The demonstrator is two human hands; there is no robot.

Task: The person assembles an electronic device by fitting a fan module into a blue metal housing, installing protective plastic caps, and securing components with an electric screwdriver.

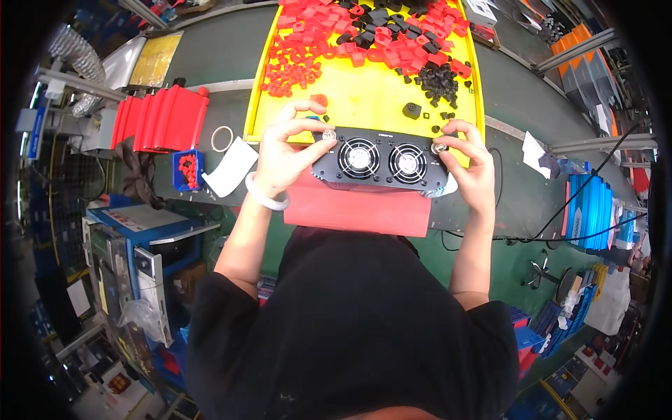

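Note:
A black device with two round fans (381, 159), much like a power inverter, stands on a red sheet (357, 210) at the bench's near edge. Its fan panel faces up toward me, and a silvery metal terminal sits near each upper corner. My left hand (283, 147) pinches the left metal terminal (328, 134) between thumb and index finger, the other fingers raised. On the opposite side, my right hand (474, 161) has thumb and fingertips closed round the right metal terminal (439, 148). Just beyond the device are a red cap (319, 99) and a black cap (411, 110).
A yellow tray (353, 94) holds heaps of red and black plastic caps. To the left lie red panels (159, 119), a blue bin (187, 183) of small red parts, a tape ring (222, 138) and white paper (229, 170). Blue panels (588, 210) stand at right near black cables.

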